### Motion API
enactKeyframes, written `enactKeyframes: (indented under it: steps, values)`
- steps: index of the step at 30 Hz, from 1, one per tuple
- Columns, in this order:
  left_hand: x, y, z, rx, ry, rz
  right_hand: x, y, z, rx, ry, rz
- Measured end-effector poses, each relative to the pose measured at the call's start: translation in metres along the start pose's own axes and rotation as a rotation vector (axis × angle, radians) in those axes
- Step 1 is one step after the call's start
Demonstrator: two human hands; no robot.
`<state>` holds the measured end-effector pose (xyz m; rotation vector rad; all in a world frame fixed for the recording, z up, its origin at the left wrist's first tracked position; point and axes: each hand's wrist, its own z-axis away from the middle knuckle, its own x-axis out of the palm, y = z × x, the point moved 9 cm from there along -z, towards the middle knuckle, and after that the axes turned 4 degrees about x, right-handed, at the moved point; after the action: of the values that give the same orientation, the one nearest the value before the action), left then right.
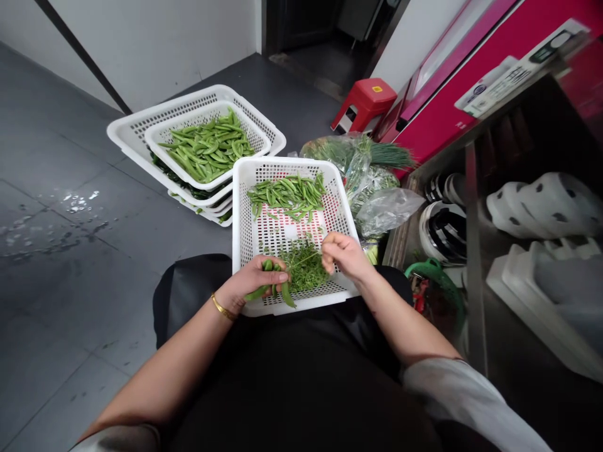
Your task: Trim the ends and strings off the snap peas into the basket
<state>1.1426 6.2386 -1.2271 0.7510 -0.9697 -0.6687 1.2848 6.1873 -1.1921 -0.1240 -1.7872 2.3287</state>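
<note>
On my lap rests a white perforated basket point(242, 207). A pile of green pea pods point(289, 193) lies at its far side, and a heap of thin green trimmings point(305, 267) at its near side. My left hand point(264, 276) is closed around several pea pods point(285, 294) at the basket's near left corner. Over the trimmings, my right hand point(346, 254) is pinched, with a thin pale string point(308, 257) stretching from its fingertips toward the left hand.
At the left, stacked white baskets point(136, 129) hold more pea pods point(207, 145). Bagged greens point(372, 182) lie beyond my basket, near a red stool point(365, 103). To the right are a green bin point(436, 276) and a shelf with white containers point(541, 289). The floor at left is wet.
</note>
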Motion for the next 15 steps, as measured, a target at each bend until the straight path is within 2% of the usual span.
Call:
enactKeyframes:
  steps: [2, 3, 4, 6, 8, 10, 12, 15]
  values:
    - [-0.001, -0.001, 0.000, -0.023, 0.012, 0.020, -0.027, -0.016, 0.001, -0.092, 0.163, 0.126]
    - [-0.001, -0.002, 0.000, -0.035, 0.017, 0.028, -0.030, -0.025, 0.003, -0.149, 0.199, 0.247]
    - [-0.001, -0.004, -0.001, -0.045, 0.020, 0.032, -0.024, -0.035, 0.006, -0.219, 0.198, 0.401]
    - [0.000, -0.007, -0.002, -0.058, 0.006, 0.023, 0.010, -0.049, 0.013, -0.393, 0.080, 0.763]
    - [0.002, -0.012, -0.004, -0.072, -0.030, 0.007, 0.053, -0.049, 0.023, -0.559, -0.097, 1.071]
    - [0.002, -0.015, -0.006, -0.083, -0.044, -0.015, 0.079, -0.041, 0.028, -0.633, -0.218, 1.264]
    - [0.001, -0.013, -0.006, -0.045, -0.028, -0.124, 0.087, -0.033, 0.028, -0.624, -0.266, 1.377]
    - [0.010, 0.006, -0.004, 0.160, -0.014, -0.507, 0.083, -0.021, 0.029, -0.531, -0.342, 1.379]
